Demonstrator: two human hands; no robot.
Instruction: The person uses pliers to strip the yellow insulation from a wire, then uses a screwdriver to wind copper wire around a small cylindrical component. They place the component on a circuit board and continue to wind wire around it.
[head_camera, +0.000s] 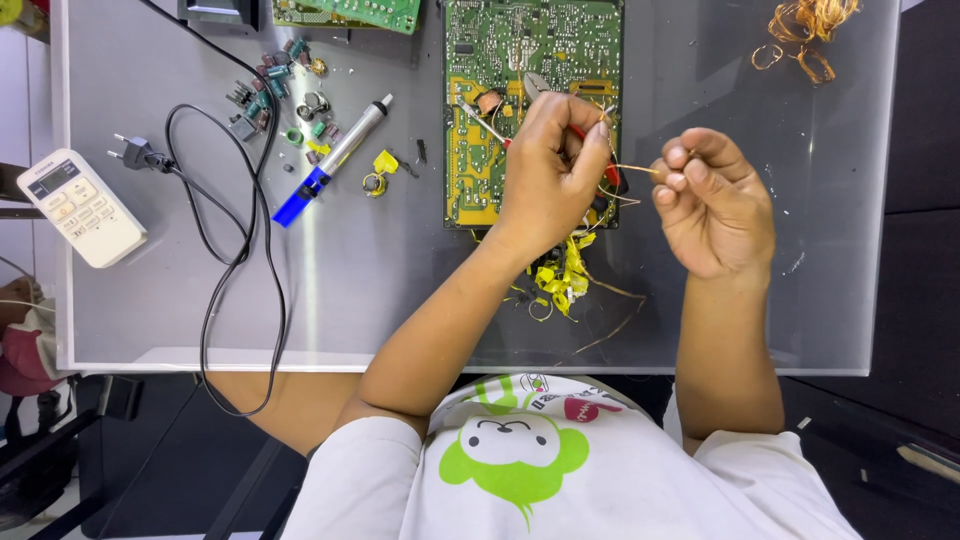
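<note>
Left hand grips red-handled pliers over the board; right fingers at 3 o'clock should keep pinching the wire taut.

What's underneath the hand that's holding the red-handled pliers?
Under the left hand lies the green and yellow circuit board. Yellow tape scraps show below the wrist. The hand covers most of the pliers and that part of the board.
</note>
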